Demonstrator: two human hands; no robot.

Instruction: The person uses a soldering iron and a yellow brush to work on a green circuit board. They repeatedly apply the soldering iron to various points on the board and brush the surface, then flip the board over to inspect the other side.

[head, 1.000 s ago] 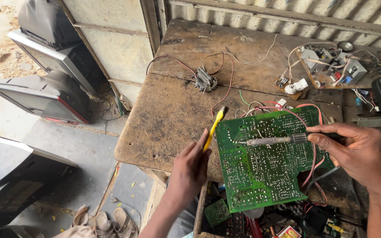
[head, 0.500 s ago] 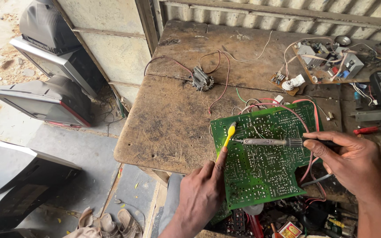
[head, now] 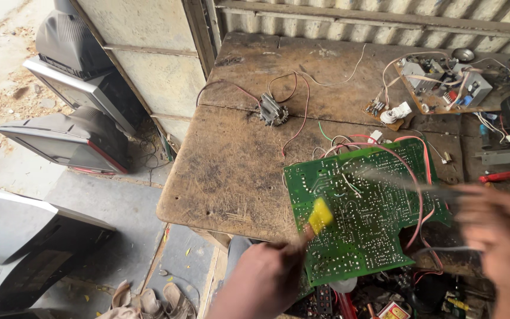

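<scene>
Circuit board (head: 367,212) overhangs the bench edge (head: 208,218); left hand (head: 264,283) pinches a yellow tool (head: 320,215) (right hand (head: 500,236) blurred, grip unclear).

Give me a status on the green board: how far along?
Done: the green circuit board lies solder side up on the wooden bench, wires attached. In hand: the left hand holds a yellow-tipped tool over the board; the right hand, blurred, holds a soldering iron above it. Left: cannot tell which joints are finished.
</scene>
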